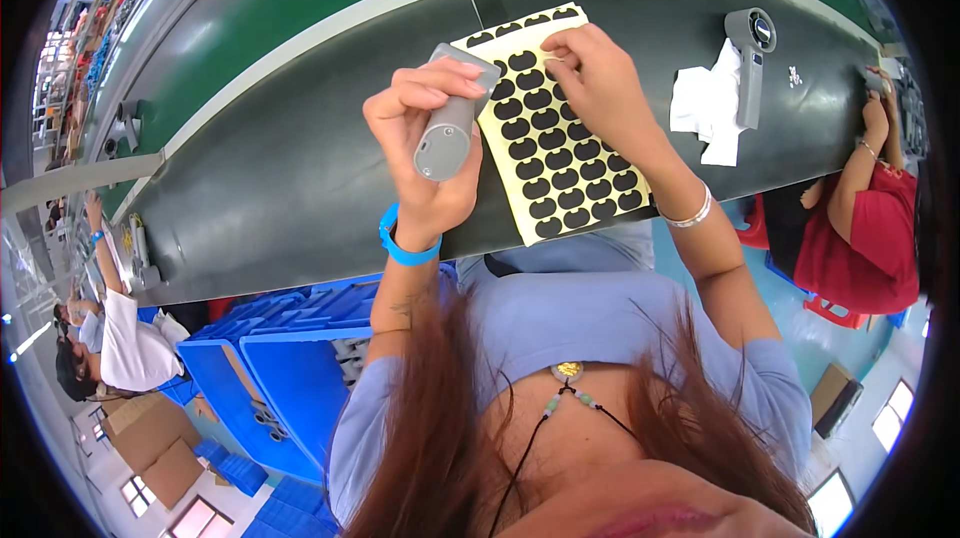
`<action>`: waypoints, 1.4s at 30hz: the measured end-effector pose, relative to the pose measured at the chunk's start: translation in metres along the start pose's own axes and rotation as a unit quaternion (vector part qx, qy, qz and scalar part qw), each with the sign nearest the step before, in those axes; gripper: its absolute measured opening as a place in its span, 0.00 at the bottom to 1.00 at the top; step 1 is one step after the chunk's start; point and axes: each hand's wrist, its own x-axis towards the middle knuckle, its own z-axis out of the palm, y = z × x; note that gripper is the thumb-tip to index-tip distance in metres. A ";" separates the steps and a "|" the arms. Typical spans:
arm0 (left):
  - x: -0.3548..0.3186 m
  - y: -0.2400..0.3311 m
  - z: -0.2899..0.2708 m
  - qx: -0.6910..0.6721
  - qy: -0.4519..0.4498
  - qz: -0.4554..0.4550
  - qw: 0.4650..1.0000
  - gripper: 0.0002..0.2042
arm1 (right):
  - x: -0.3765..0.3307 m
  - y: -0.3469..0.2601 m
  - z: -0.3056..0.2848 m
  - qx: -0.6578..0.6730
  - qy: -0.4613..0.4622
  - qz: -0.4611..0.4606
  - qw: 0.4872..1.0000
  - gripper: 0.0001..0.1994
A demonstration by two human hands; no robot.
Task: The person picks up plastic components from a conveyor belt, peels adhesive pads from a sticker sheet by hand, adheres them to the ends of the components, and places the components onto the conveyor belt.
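My left hand (430, 128) is wrapped round a grey handle-like part (445, 143), much like the handle of the fan on the bench. Its rounded end, with small holes and a slot, faces me. Just to the right lies a pale yellow sheet (522, 200) with rows of black rounded stickers (565, 179). Over its upper part is my right hand (598, 78), thumb and forefinger bent together in a pinch close to the stickers. Whatever sits between those fingertips is hidden or too small to make out.
On the dark bench (290, 158) to the right lie a grey handheld fan (750, 68), a white cloth or paper (705, 103) and small white bits (795, 77). Blue crates (290, 388) stand below the bench at left. Co-workers sit at both sides, one in a red top (870, 248).
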 end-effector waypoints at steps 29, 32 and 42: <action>-0.015 -0.015 -0.001 -0.073 -0.067 -0.025 0.995 0.26 | -0.014 -0.066 -0.048 0.317 -0.004 0.042 0.948 0.03; -0.008 0.000 0.001 0.094 -0.058 -0.007 0.994 0.23 | -0.028 -0.086 -0.055 0.331 0.021 -0.006 0.943 0.10; -0.016 0.029 0.011 0.129 -0.035 -0.094 0.986 0.21 | -0.045 -0.097 -0.050 0.383 -0.028 0.010 0.923 0.14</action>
